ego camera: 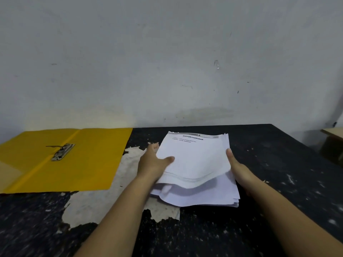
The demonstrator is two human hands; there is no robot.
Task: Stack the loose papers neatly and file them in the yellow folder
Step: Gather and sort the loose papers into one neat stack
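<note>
Nearest the camera, two bare forearms reach forward over a dark table (213,234) whose surface is worn, with a pale patch (104,197) where the coating has peeled away. The left hand (151,163) grips the left edge of a stack of papers (194,164), thumb laid across the top sheet and fingers tucked beneath. The right hand (236,166) holds the opposite edge, thumb along the side — the fingers go under the sheets and cannot be seen. The stack is lifted at the near end and sags in the middle; its lower sheets fan out unevenly toward the person, so the edges are not yet squared.

Further off and well to the left, the yellow folder (89,160) lies open flat on the table, its metal clip (63,152) at the spine fold. Beyond everything stands a scuffed pale wall (167,62).

The risk lies in that loose lower bundle: carried across as it is, bottom sheets could slip from the grip and scatter, since only the upper pages look firmly pinched. Tapping the stack square first would likely help — otherwise ragged edges may catch or crease under the clip.
</note>
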